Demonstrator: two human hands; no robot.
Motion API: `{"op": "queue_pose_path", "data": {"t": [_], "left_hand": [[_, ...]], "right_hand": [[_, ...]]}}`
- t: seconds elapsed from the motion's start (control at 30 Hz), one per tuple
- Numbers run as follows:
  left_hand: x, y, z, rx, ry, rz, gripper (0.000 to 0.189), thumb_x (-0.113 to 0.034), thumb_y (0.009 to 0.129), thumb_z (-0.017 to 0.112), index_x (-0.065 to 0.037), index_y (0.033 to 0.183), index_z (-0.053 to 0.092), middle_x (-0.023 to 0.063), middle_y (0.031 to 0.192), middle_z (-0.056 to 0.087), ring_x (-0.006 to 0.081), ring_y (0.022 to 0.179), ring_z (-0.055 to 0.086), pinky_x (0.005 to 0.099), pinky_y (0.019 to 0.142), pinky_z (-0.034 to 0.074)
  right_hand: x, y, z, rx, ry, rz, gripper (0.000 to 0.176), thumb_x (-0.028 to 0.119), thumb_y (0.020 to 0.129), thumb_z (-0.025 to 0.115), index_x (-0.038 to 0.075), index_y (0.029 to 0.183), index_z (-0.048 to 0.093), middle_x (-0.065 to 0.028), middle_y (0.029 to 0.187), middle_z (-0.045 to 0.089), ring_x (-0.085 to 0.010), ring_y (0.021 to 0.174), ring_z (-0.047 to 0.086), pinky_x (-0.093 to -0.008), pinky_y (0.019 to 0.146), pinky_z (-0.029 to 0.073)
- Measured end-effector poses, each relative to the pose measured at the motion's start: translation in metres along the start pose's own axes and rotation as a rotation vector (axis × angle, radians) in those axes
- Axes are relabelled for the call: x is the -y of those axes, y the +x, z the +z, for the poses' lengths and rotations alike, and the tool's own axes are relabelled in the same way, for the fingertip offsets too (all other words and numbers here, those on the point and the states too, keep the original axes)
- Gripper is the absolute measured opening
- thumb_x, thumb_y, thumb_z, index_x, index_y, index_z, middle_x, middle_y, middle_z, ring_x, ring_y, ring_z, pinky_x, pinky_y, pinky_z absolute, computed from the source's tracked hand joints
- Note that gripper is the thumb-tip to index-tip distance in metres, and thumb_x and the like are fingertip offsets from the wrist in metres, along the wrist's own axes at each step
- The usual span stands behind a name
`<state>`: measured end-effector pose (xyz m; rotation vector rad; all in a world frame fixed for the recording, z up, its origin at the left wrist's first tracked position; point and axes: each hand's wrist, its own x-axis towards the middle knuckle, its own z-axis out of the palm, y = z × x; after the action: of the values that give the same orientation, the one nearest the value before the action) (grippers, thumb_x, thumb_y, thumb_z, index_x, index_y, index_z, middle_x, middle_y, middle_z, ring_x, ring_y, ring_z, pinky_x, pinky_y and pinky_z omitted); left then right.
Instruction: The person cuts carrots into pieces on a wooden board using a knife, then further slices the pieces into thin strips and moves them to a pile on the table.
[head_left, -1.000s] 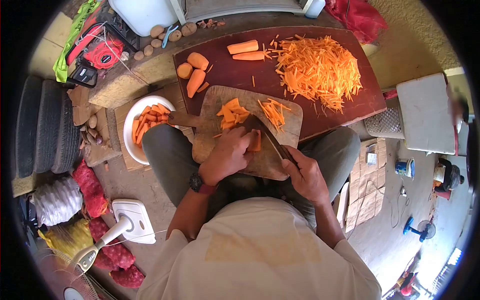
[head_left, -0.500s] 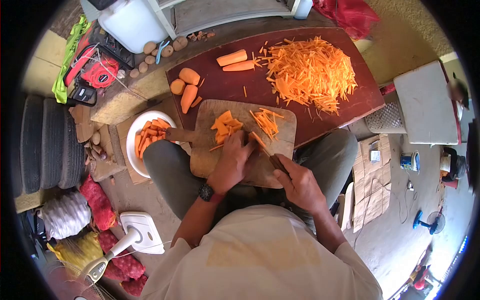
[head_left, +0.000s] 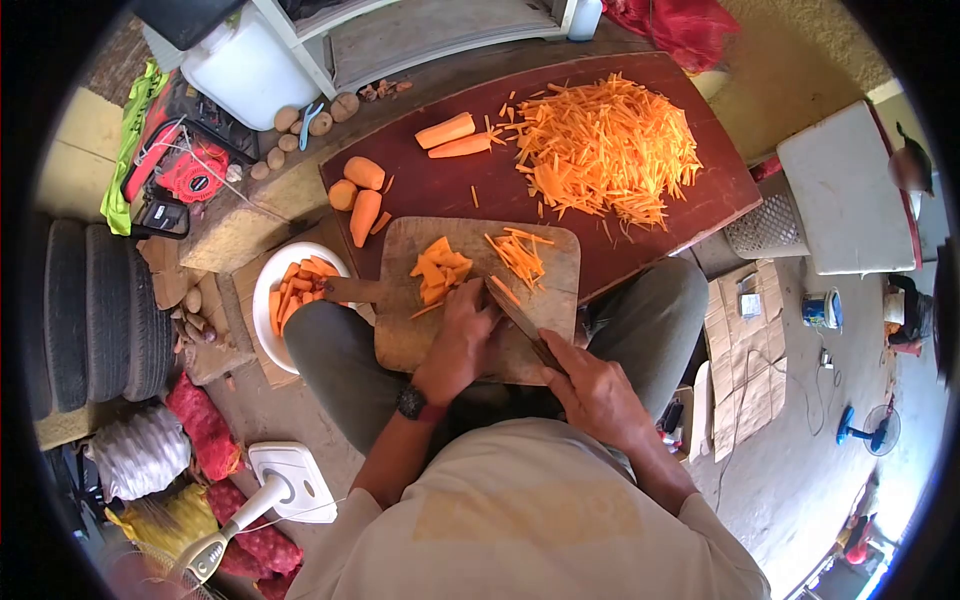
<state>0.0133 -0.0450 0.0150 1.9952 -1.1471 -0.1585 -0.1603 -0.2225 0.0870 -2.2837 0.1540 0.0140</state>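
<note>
A wooden cutting board point(head_left: 400, 335) lies across my lap, its handle pointing left. My right hand point(head_left: 600, 390) is closed round the handle of a knife point(head_left: 518, 318), whose blade slants up and left over the board. My left hand point(head_left: 462, 335), fingers curled, presses on a carrot piece beside the blade; the fingertips mostly hide it. One cut carrot stick point(head_left: 505, 290) lies along the blade's right side. Flat carrot slices point(head_left: 438, 268) rest above my left hand, and a small heap of carrot sticks point(head_left: 520, 258) sits at the board's upper right.
On the dark red table point(head_left: 430, 185) lie a large pile of carrot strips point(head_left: 615, 150), carrot halves point(head_left: 445, 130) and several peeled carrot chunks point(head_left: 365, 215). A white bowl point(head_left: 264, 300) of carrot pieces stands left of my knee. Tyres point(head_left: 105, 310) and mesh sacks point(head_left: 205, 425) are further left.
The knife blade has come left and down against my left fingertips, leaving a carrot stick on its right. My right hand has shifted slightly. The whole view has tilted a little.
</note>
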Motion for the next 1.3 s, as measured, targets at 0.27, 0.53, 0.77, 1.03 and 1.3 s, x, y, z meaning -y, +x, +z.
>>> {"op": "queue_pose_path", "data": {"t": [0.27, 0.53, 0.77, 1.03, 1.3], "left_hand": [[-0.001, 0.001, 0.003, 0.018, -0.012, -0.051, 0.047, 0.002, 0.09, 0.075, -0.004, 0.137, 0.073, 0.0207, 0.136, 0.066, 0.0439, 0.126, 0.062, 0.05, 0.107, 0.051], [-0.002, 0.0, -0.003, 0.076, 0.072, -0.02, 0.039, 0.001, 0.086, 0.071, -0.002, 0.125, 0.077, 0.0193, 0.136, 0.063, 0.0409, 0.12, 0.058, 0.0504, 0.104, 0.048], [0.003, -0.003, 0.006, 0.007, 0.154, 0.004, 0.042, -0.001, 0.081, 0.072, -0.004, 0.122, 0.081, 0.0159, 0.132, 0.066, 0.0381, 0.115, 0.059, 0.0489, 0.1, 0.049], [0.006, -0.005, 0.005, -0.017, 0.1, 0.008, 0.04, 0.001, 0.081, 0.071, -0.003, 0.119, 0.081, 0.0157, 0.129, 0.068, 0.038, 0.114, 0.06, 0.0493, 0.099, 0.049], [0.007, -0.003, 0.01, -0.04, 0.194, 0.038, 0.033, 0.0, 0.081, 0.073, -0.003, 0.112, 0.081, 0.015, 0.127, 0.068, 0.0375, 0.111, 0.06, 0.0496, 0.097, 0.049]], "right_hand": [[-0.001, 0.004, 0.001, -0.024, 0.028, 0.003, 0.056, 0.017, 0.109, 0.07, -0.001, 0.159, 0.053, -0.0296, 0.113, 0.075, -0.0518, 0.096, 0.075, -0.0567, 0.077, 0.062], [0.013, 0.003, -0.01, 0.009, 0.028, 0.093, 0.05, 0.013, 0.108, 0.07, 0.0, 0.155, 0.057, -0.03, 0.109, 0.076, -0.0522, 0.098, 0.075, -0.0547, 0.083, 0.06], [-0.008, 0.028, 0.01, -0.007, -0.037, 0.001, 0.049, 0.017, 0.11, 0.068, 0.001, 0.154, 0.052, -0.0279, 0.1, 0.075, -0.0506, 0.089, 0.074, -0.0588, 0.073, 0.059], [-0.002, 0.013, 0.008, 0.006, -0.001, 0.029, 0.048, 0.019, 0.11, 0.067, 0.001, 0.153, 0.052, -0.0279, 0.099, 0.075, -0.0514, 0.089, 0.074, -0.0591, 0.073, 0.059], [0.01, 0.016, 0.0, 0.035, 0.003, 0.052, 0.047, 0.018, 0.111, 0.066, 0.001, 0.152, 0.052, -0.0293, 0.099, 0.075, -0.053, 0.09, 0.073, -0.0609, 0.074, 0.058]]}}
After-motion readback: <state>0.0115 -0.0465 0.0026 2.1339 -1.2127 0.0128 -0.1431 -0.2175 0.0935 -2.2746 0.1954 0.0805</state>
